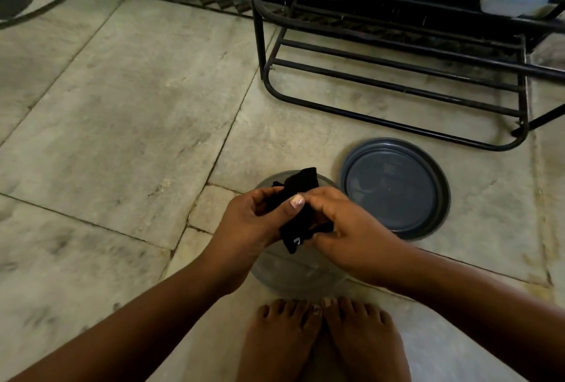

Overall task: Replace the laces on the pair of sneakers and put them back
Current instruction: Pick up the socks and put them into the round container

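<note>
Both hands hold a bundle of black cloth (pixel 298 213) above a clear round tub (pixel 301 271) on the stone floor (pixel 122 137): the left hand (pixel 247 222) curls round it with the thumb pressed on top, and the right hand (pixel 345 228) pinches its other side. A grey round lid (pixel 396 189) lies on the floor just beside the tub, near the foot of a black metal rack (pixel 397 82). Two bare feet (pixel 321 339) stand at the tub's near side.

No text, label or number can be read with certainty. The only mark is a small white sign on the lower end of the black fabric piece (pixel 293 239) held between both hands; it is too small and blurred to make out.
</note>
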Demonstrator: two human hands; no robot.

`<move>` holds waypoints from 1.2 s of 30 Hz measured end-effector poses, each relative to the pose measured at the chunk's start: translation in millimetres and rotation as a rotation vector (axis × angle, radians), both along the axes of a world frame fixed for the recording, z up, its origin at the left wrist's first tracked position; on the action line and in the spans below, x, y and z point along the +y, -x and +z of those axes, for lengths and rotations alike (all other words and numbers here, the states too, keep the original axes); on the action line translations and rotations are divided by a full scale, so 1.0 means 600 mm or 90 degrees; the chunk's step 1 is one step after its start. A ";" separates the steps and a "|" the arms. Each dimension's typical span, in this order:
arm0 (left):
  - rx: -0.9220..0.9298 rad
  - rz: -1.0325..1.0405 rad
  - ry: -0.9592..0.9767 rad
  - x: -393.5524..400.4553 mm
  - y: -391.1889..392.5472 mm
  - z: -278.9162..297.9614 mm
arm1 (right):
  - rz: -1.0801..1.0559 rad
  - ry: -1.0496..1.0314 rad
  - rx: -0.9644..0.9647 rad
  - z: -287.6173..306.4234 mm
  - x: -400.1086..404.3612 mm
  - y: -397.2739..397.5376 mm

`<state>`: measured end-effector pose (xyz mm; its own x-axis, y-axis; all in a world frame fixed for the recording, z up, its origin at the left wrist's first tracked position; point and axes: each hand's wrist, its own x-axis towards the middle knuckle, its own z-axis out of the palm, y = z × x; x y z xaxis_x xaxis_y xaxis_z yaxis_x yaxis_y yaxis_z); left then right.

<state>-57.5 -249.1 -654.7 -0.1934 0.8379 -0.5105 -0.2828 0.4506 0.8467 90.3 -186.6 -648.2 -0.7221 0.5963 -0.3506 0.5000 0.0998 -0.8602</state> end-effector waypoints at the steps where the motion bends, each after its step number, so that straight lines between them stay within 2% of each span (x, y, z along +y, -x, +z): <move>1: 0.009 -0.001 0.000 -0.002 -0.004 0.001 | 0.021 -0.007 -0.010 0.000 -0.002 -0.001; 4: 0.041 0.026 0.030 -0.004 -0.002 -0.012 | 0.038 -0.007 -0.033 0.004 0.001 -0.004; 6: 0.043 0.019 0.042 -0.002 0.005 -0.010 | -0.060 -0.018 -0.041 0.005 0.011 -0.006; 8: 0.029 -0.045 0.047 0.000 0.014 -0.004 | -0.162 -0.004 -0.034 0.001 0.029 -0.014; 11: -0.006 -0.165 0.064 0.008 0.030 0.008 | -0.168 0.246 0.017 -0.008 0.058 -0.028; 13: 0.025 -0.218 0.087 0.014 0.041 0.005 | -0.158 0.304 0.021 -0.022 0.060 -0.034; 15: 0.119 -0.234 0.115 0.018 0.049 -0.011 | -0.156 0.237 -0.042 -0.044 0.048 -0.034; 19: 0.488 -0.382 0.080 0.013 0.044 -0.060 | -0.080 0.105 -0.170 -0.087 0.018 -0.023; 22: 0.639 -0.474 0.051 0.008 0.032 -0.078 | 0.040 -0.047 -0.243 -0.101 0.011 -0.019; 26: 0.767 -0.503 0.014 -0.003 0.027 -0.081 | 0.157 -0.303 -0.262 -0.098 0.004 -0.018; 28: 0.800 -0.526 -0.020 -0.009 0.024 -0.080 | 0.209 -0.374 -0.258 -0.097 0.000 -0.021; 31: 0.813 -0.620 -0.061 -0.014 0.009 -0.085 | 0.255 -0.350 -0.295 -0.105 -0.006 -0.021; 36: 0.943 -0.737 -0.048 -0.017 -0.001 -0.110 | 0.309 -0.314 -0.349 -0.125 -0.009 -0.019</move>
